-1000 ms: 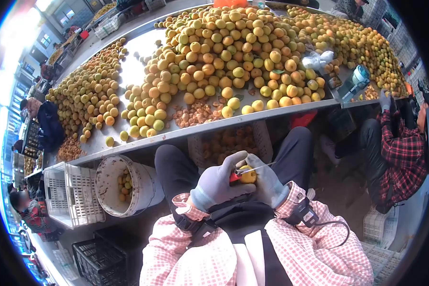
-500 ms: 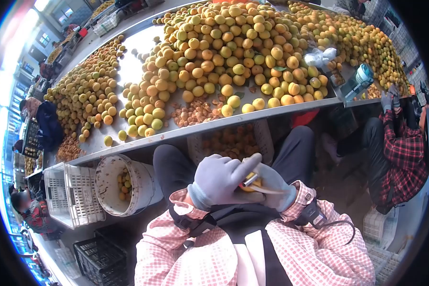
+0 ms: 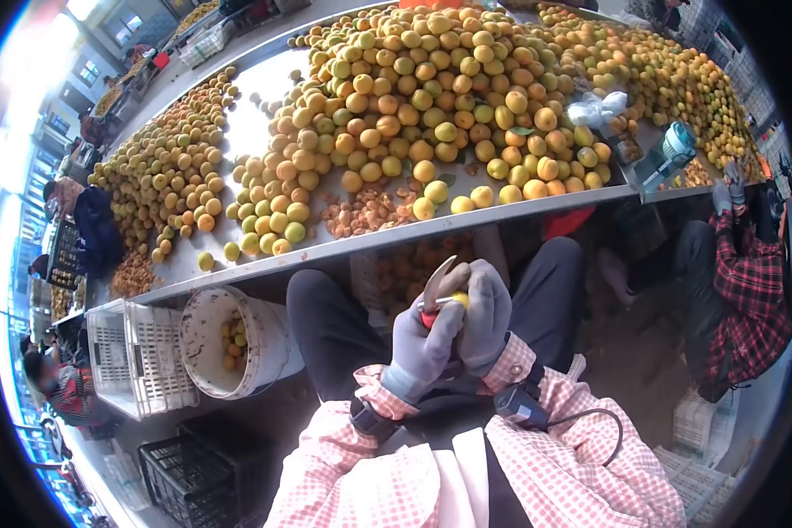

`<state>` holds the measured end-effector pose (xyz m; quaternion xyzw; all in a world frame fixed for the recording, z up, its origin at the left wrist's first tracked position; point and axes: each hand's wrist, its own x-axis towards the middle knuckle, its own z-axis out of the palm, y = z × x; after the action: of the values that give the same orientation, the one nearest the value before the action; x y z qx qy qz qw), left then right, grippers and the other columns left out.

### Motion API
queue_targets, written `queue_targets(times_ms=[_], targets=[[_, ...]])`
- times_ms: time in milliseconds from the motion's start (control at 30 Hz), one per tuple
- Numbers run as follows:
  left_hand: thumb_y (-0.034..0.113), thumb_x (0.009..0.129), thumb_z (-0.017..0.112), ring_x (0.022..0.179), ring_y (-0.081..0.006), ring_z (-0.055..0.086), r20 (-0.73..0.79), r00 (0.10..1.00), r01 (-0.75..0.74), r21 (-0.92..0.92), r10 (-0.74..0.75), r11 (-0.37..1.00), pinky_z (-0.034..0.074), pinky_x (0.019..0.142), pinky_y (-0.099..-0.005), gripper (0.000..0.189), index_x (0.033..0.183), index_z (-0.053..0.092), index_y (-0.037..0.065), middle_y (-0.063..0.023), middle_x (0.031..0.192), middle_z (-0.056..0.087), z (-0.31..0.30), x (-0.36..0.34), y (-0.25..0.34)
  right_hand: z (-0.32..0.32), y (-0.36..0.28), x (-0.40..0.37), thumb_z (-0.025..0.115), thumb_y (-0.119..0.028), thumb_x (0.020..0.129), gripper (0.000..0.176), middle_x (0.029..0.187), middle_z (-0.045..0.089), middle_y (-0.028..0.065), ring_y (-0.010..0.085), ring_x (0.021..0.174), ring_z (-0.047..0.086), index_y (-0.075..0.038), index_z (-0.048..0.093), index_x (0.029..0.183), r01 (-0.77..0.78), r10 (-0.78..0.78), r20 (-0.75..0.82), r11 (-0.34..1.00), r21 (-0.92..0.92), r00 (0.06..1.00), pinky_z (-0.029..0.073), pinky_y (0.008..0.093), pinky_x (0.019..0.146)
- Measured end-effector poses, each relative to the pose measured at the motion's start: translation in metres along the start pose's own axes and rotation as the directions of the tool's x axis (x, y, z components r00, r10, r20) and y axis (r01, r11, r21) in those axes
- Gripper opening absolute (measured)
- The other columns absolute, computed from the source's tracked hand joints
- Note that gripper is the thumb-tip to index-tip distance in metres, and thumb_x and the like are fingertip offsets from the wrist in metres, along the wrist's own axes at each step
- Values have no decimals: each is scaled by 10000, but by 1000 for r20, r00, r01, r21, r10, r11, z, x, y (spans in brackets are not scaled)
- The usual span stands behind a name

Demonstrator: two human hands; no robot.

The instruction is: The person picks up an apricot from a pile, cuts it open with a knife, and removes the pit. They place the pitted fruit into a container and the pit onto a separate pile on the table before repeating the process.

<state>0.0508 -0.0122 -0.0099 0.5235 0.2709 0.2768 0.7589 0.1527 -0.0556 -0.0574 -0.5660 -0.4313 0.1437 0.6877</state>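
My gloved left hand (image 3: 419,354) is closed around a curved knife (image 3: 436,283), its blade pointing up and a bit of red showing at the grip. Pressed up against it, my gloved right hand (image 3: 487,319) has its fingers wrapped round a yellow apricot (image 3: 460,300), mostly hidden by the fingers. Both hands are above my lap, in front of a crate of apricots (image 3: 488,255) under the table edge. Brownish pits or scraps (image 3: 370,213) lie on the metal table (image 3: 326,249) beside the apricot heap (image 3: 414,97).
A white bucket (image 3: 277,343) with some apricots inside stands at left, next to white crates (image 3: 154,352). Black crates (image 3: 185,480) sit on the floor. A bottle (image 3: 673,150) and a plastic bag (image 3: 597,109) are on the table. A co-worker in a checked shirt (image 3: 748,308) sits at right.
My hands have turned and drawn together. The blade, earlier lying sideways across my right hand, now points upward. The apricot shows less between my fingers.
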Motion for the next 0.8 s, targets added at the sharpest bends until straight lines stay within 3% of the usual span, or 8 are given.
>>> queue_targets(times_ms=[233, 267, 333, 400, 467, 533, 600, 800], targets=[[480, 656, 834, 929, -256, 688, 321, 907, -420, 662, 272, 620, 531, 791, -324, 989, 1409, 387, 21, -147, 1076, 669, -25, 14, 32, -12, -43, 9, 407, -329, 1016, 304, 884, 552, 21, 84, 837, 553, -56, 542, 1009, -736, 740, 363, 256, 626, 566, 462, 264, 749], [448, 629, 863, 917, -245, 692, 423, 870, -493, 761, 255, 422, 538, 779, -323, 1005, 1396, 394, -1, -138, 1057, 677, -24, 16, 38, -14, -41, 7, 407, -329, 1016, 304, 884, 552, 21, 84, 837, 553, -56, 542, 1009, -736, 740, 362, 256, 627, 566, 462, 264, 749], [443, 592, 877, 830, -290, 696, 476, 816, -575, 722, 328, 385, 550, 734, -327, 957, 1338, 472, 1, -128, 974, 688, -23, 19, 36, -19, -38, -6, 444, -308, 993, 296, 942, 578, 66, 143, 865, 582, -35, 541, 1051, -134, 153, 219, 986, -98, 964, 477, 285, 787], [360, 615, 879, 820, -279, 699, 524, 779, -627, 656, 344, 421, 547, 730, -305, 807, 1263, 556, 4, -123, 975, 694, -21, 18, 32, -16, -38, -13, 508, -245, 934, 254, 965, 589, 124, 229, 882, 600, -17, 543, 1039, -537, 511, 192, 706, 461, 838, 484, 316, 798], [280, 680, 852, 844, -241, 706, 519, 773, -629, 556, 364, 544, 536, 739, -275, 649, 1202, 602, -13, -135, 1015, 694, -20, 16, 25, -16, -32, -9, 525, -240, 929, 263, 963, 582, 152, 252, 892, 603, -7, 555, 1050, 146, -125, 76, 797, -586, 989, 487, 327, 779], [231, 754, 809, 877, -163, 684, 406, 818, -547, 335, 406, 767, 514, 771, -253, 576, 1212, 588, -40, -125, 1052, 691, -12, 12, 20, -11, -32, -10, 505, -256, 958, 291, 936, 601, 138, 240, 836, 604, 0, 565, 1083, 134, -169, -1, 783, -608, 986, 481, 319, 728], [142, 787, 763, 913, -183, 664, 368, 864, -439, 221, 343, 871, 480, 830, -253, 553, 1284, 560, 12, -88, 1054, 678, -4, 0, 19, -12, -41, -7, 495, -248, 953, 296, 899, 618, 136, 254, 761, 599, 9, 591, 1064, -146, 159, -130, 984, 106, 979, 470, 312, 684], [280, 890, 689, 808, -75, 613, 109, 993, 84, -388, -44, 918, 493, 740, -220, 566, 1345, 477, 19, -28, 981, 657, 13, -1, 20, -6, -53, 22, 389, -240, 979, 366, 820, 620, 127, 226, 727, 594, 6, 630, 854, 81, -78, -48, 995, 54, 996, 458, 306, 659]])
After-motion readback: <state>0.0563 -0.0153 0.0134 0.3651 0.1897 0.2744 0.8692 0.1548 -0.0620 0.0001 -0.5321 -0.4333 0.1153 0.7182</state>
